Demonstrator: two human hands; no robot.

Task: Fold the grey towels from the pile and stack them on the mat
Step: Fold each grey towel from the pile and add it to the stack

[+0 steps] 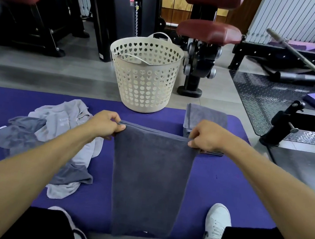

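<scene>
Grey towel (148, 179), already doubled lengthwise, hangs over the middle of the mat (223, 190), its lower end near the mat's near edge. The left hand (106, 125) and right hand (204, 135) each pinch one top corner, holding it taut between them. A folded stack (204, 116) sits at the mat's far right corner; an unfolded pile (51, 140) remains toward the left edge, so work is judged partway complete.

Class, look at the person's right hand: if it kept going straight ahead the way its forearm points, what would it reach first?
Probably the stack of folded towels just beyond the right hand; depth is hard to judge, since the hand overlaps it.
</scene>
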